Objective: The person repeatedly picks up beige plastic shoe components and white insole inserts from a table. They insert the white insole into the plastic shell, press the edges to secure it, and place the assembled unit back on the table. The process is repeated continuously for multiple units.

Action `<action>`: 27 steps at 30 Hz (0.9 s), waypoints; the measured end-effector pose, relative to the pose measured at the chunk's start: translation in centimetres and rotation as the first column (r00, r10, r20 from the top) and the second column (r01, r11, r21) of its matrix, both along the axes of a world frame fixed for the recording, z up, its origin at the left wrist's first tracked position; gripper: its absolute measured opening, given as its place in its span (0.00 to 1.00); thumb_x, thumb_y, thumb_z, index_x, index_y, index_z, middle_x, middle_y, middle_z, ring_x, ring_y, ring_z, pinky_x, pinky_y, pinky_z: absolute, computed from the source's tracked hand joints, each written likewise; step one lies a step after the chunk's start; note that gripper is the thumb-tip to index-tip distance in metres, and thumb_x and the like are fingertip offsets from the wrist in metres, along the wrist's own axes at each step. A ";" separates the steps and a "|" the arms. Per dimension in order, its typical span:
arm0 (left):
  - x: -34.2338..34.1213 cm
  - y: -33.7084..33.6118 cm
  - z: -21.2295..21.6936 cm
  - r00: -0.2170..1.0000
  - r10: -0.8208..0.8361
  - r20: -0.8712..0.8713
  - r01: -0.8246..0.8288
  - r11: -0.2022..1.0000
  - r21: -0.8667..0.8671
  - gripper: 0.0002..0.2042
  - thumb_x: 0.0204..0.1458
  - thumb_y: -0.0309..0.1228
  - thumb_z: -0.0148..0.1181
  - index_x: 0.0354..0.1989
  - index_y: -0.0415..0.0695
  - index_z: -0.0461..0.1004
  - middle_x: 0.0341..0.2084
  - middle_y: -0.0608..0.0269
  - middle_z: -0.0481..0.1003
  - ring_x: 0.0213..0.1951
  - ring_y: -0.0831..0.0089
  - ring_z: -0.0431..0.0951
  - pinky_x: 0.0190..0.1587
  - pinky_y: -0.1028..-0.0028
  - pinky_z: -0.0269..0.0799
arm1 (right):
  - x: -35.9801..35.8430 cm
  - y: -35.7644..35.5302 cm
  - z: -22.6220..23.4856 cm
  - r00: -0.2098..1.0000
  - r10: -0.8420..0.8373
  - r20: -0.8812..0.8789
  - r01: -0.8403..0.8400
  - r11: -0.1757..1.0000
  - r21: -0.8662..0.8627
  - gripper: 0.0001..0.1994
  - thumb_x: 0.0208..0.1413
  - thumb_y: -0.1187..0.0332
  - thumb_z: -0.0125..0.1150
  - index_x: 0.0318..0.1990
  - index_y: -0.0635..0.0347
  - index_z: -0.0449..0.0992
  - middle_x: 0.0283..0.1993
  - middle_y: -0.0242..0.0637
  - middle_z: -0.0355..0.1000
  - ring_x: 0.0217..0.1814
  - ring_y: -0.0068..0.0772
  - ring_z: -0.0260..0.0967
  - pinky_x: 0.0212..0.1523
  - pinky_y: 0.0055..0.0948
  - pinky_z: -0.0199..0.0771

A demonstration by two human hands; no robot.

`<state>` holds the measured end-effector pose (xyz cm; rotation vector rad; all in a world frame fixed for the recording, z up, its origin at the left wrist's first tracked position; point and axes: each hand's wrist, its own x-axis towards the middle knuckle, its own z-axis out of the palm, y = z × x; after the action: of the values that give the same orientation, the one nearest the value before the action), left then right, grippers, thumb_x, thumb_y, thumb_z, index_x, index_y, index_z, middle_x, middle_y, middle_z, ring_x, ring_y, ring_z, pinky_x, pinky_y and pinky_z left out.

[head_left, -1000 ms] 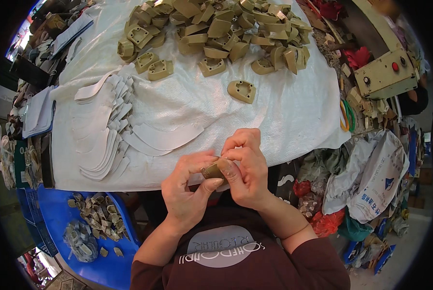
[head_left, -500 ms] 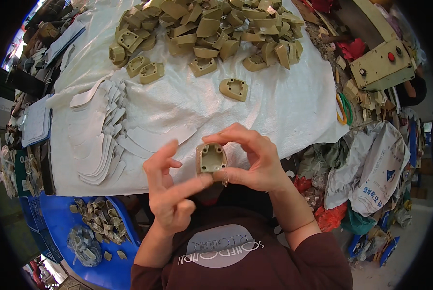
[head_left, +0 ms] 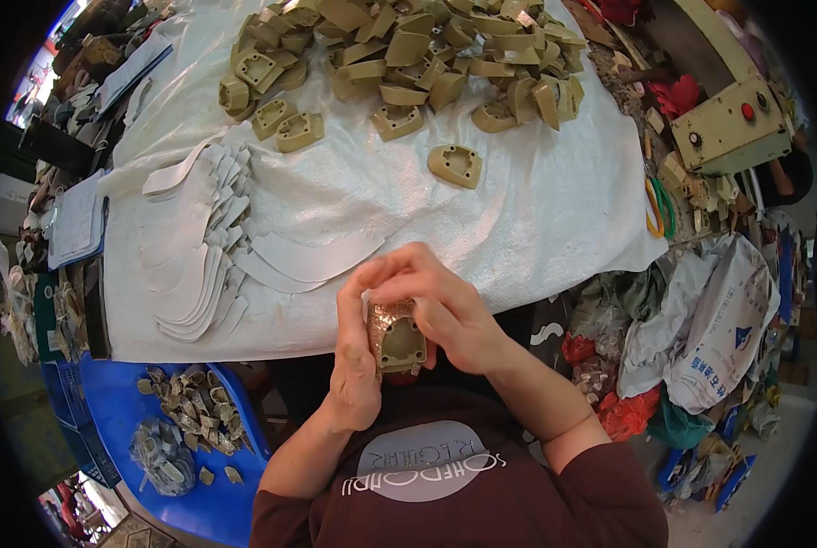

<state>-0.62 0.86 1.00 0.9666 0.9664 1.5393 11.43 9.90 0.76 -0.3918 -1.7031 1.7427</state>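
Note:
Close in front of my body, between both hands, is a beige plastic shoe heel (head_left: 403,345) with a hollow face and small round holes near its corners. A glittery gold covering (head_left: 377,323) shows along its left and upper edge. My left hand (head_left: 356,370) cups the heel's left side, fingers pointing up. My right hand (head_left: 445,315) bends over the top from the right, its fingertips meeting the left fingers; its thumb lies by the heel's upper right. The overlapping fingers hide the heel's far end.
Beyond my hands, a white sheet (head_left: 555,219) covers the table. A single heel (head_left: 455,166) lies apart from a large heap of heels (head_left: 408,55). White curved strips (head_left: 199,274) are stacked at left. A blue chair (head_left: 189,511) holds glittery pieces; plastic bags (head_left: 701,320) stand at right.
My left hand, whose fingers were spread with one fingertip at the heel's lower edge, now wraps the heel's left side. My right hand has moved over its top. The heel sits slightly lower.

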 end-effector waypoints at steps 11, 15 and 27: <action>0.7 0.1 -0.2 0.959 0.224 -0.175 -0.226 0.974 0.007 0.32 0.60 0.50 0.40 0.65 0.39 0.47 0.45 0.54 0.67 0.40 0.73 0.72 0.42 0.75 0.70 | -0.9 -2.0 -1.2 0.996 -0.022 -0.082 0.027 0.998 0.055 0.19 0.63 0.58 0.43 0.54 0.62 0.65 0.51 0.41 0.62 0.52 0.36 0.59 0.52 0.33 0.61; 1.0 0.9 0.7 0.936 0.342 0.090 -0.336 0.939 -0.076 0.23 0.61 0.37 0.40 0.64 0.44 0.52 0.41 0.61 0.68 0.42 0.76 0.70 0.45 0.74 0.67 | -1.2 -3.4 -1.3 0.990 -0.058 -0.126 0.049 0.996 -0.076 0.24 0.65 0.57 0.39 0.62 0.62 0.59 0.54 0.44 0.60 0.58 0.40 0.54 0.60 0.36 0.53; 0.8 0.8 1.0 0.846 0.201 0.494 -0.152 0.979 -0.138 0.33 0.60 0.56 0.38 0.67 0.50 0.43 0.44 0.57 0.68 0.41 0.70 0.71 0.44 0.70 0.69 | -0.4 -2.0 0.0 0.998 -0.051 0.025 0.055 0.967 -0.248 0.28 0.65 0.50 0.38 0.61 0.65 0.58 0.49 0.41 0.62 0.40 0.30 0.64 0.44 0.30 0.66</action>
<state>0.15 1.63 1.96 0.3704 0.7496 1.7657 10.98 7.93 0.81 -0.5614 -1.4749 1.9244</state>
